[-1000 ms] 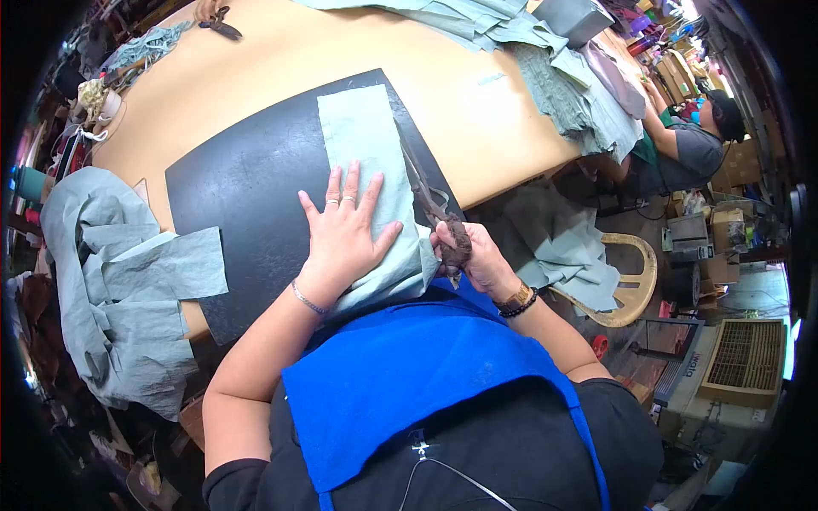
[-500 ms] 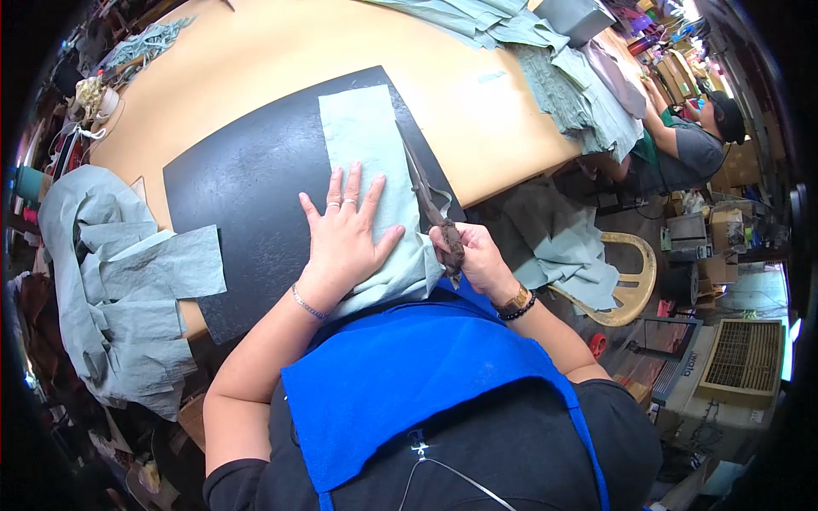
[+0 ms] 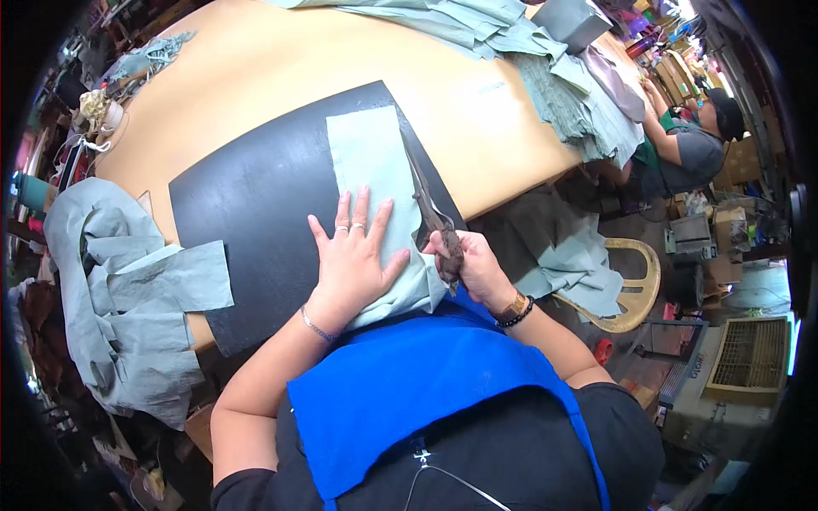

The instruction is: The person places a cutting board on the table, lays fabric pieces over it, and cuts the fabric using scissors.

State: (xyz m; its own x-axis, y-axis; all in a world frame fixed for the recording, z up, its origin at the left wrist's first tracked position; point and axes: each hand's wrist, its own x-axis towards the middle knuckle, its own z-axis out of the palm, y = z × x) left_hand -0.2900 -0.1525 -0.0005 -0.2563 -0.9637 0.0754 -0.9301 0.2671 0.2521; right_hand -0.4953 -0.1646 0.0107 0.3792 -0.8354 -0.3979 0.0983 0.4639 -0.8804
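A pale green cloth piece (image 3: 365, 149) lies on a black board (image 3: 256, 196), its near end rumpled against the blue apron (image 3: 417, 366). My left hand (image 3: 354, 260) rests flat on this cloth with fingers spread, holding nothing. At the cloth's right edge, my right hand (image 3: 473, 264) is closed round the wrapped handles of a pair of scissors (image 3: 436, 217). The blades point away along that edge; how far apart they are is hard to tell.
The tan table (image 3: 281, 60) carries green cloth (image 3: 426, 21) at the back and more cloth (image 3: 141, 289) draped at left. A grey box (image 3: 573, 25) stands at back right. A person (image 3: 694, 140) sits at right, behind a cloth-covered yellow chair (image 3: 639, 285).
The view has shifted, so the board and cloth appear lower. Another hand and a dark object at the far table edge have left view. My hands keep their hold and place on the cloth.
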